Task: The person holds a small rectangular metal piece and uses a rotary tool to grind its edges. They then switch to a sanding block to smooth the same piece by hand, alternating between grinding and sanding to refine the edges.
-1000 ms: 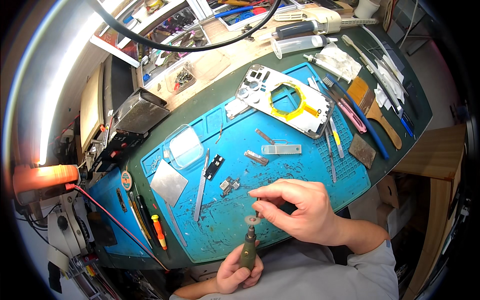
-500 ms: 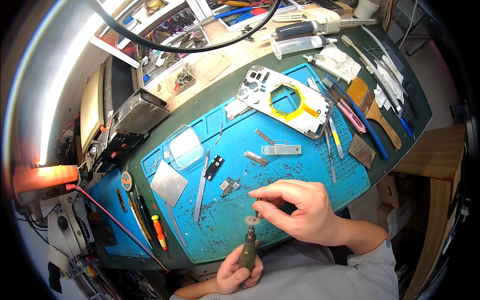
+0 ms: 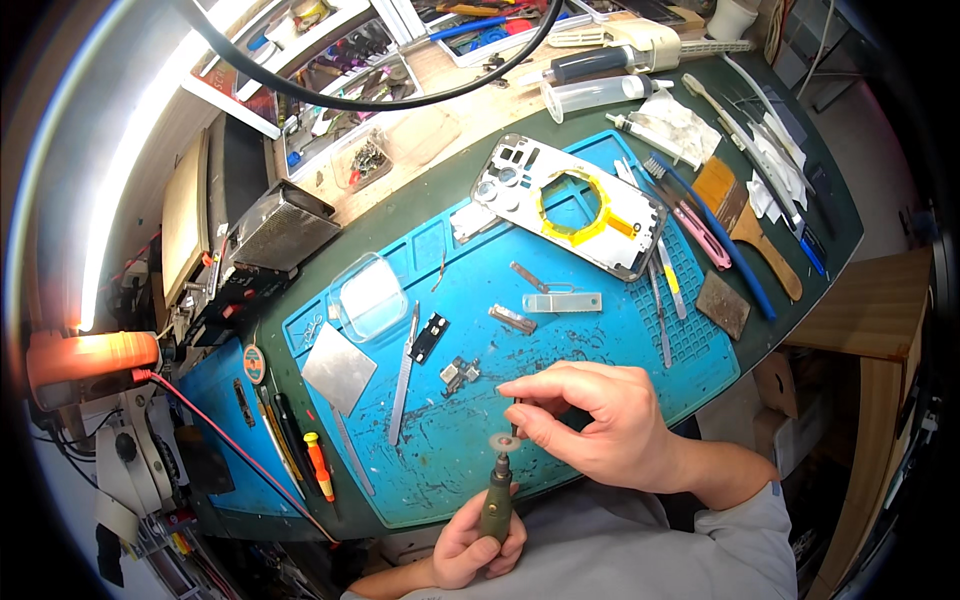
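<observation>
At the mat's near edge, my left hand (image 3: 478,548) is wrapped round a green rotary tool (image 3: 496,510), its tip pointing away from me. A thin translucent cutting disc (image 3: 504,442) sits on the tool's end. Just beyond it, my right hand (image 3: 600,420) pinches a thin dark rod (image 3: 516,418) between thumb and fingertips. The rod's lower end reaches down to the disc's middle; its upper part is hidden by the fingers. Small metal parts (image 3: 459,375) lie on the blue mat (image 3: 440,480), to the left of my right hand.
A phone frame (image 3: 530,180) with a yellow ring lies at the far side. Nearer are a clear box (image 3: 368,296), a metal plate (image 3: 340,367) and tweezers (image 3: 402,385). An orange screwdriver (image 3: 318,465) rests at left, brushes (image 3: 755,235) and syringes (image 3: 600,95) at right.
Very little differs. Both hands keep their place and their grip on the rotary tool and the rod, apart from a very slight shift of the right fingers.
</observation>
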The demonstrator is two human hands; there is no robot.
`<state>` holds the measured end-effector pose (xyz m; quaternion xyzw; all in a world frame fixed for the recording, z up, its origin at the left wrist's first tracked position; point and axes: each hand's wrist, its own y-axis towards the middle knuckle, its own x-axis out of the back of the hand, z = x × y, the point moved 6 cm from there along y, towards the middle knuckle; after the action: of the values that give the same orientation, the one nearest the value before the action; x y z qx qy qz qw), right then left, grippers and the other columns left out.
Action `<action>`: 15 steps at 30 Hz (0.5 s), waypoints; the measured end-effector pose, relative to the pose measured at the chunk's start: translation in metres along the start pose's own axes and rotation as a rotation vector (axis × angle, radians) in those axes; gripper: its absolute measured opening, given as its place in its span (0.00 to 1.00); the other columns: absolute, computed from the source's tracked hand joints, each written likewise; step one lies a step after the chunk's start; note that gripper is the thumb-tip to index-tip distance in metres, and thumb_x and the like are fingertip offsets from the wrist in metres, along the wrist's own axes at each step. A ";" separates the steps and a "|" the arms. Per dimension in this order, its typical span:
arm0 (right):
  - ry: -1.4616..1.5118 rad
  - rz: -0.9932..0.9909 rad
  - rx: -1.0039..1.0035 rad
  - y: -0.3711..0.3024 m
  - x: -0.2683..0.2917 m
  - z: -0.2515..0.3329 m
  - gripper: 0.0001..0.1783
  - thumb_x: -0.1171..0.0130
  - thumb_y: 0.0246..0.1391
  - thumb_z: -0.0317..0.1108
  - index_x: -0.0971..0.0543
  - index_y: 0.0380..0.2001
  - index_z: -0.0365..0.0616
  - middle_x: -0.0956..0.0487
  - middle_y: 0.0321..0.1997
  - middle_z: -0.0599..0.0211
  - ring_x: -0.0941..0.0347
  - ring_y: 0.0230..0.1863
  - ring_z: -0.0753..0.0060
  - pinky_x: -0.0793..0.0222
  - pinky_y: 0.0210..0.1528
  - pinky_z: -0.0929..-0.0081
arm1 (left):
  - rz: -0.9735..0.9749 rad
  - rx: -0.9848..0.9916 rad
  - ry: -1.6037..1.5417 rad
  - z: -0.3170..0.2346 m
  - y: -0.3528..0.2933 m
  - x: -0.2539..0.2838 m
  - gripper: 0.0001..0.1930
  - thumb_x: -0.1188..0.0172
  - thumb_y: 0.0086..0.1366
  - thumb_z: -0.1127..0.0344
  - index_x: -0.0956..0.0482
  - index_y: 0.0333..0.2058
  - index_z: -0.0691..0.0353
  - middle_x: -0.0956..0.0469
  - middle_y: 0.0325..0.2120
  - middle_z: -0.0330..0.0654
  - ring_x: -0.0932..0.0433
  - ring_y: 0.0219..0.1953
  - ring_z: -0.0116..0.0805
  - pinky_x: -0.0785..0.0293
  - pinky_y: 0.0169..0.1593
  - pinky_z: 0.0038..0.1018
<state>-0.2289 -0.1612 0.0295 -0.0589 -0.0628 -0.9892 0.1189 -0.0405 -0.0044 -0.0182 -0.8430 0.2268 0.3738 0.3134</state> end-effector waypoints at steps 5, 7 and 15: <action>-0.007 0.015 -0.006 0.000 0.000 0.001 0.12 0.27 0.61 0.25 0.13 0.48 0.37 0.11 0.38 0.58 0.11 0.38 0.66 0.13 0.39 0.72 | -0.014 -0.002 0.010 0.000 -0.001 -0.001 0.40 0.40 0.81 0.54 0.51 0.82 0.51 0.31 0.35 0.47 0.34 0.25 0.30 0.33 0.28 0.26; -0.005 0.011 0.001 0.000 0.000 0.000 0.12 0.27 0.61 0.25 0.13 0.48 0.37 0.12 0.38 0.58 0.11 0.38 0.65 0.14 0.39 0.72 | -0.018 0.002 0.008 0.000 -0.001 0.000 0.40 0.39 0.81 0.53 0.51 0.82 0.51 0.31 0.35 0.47 0.34 0.25 0.30 0.33 0.28 0.26; 0.116 -0.011 -0.106 -0.002 0.002 -0.004 0.11 0.29 0.65 0.25 0.13 0.49 0.36 0.11 0.40 0.60 0.11 0.40 0.71 0.14 0.40 0.75 | -0.005 0.008 -0.001 0.002 -0.001 0.001 0.43 0.38 0.80 0.50 0.53 0.83 0.51 0.30 0.35 0.47 0.33 0.26 0.29 0.32 0.28 0.25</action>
<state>-0.2314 -0.1602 0.0257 -0.0075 -0.0038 -0.9935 0.1138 -0.0401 -0.0027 -0.0198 -0.8421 0.2260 0.3724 0.3180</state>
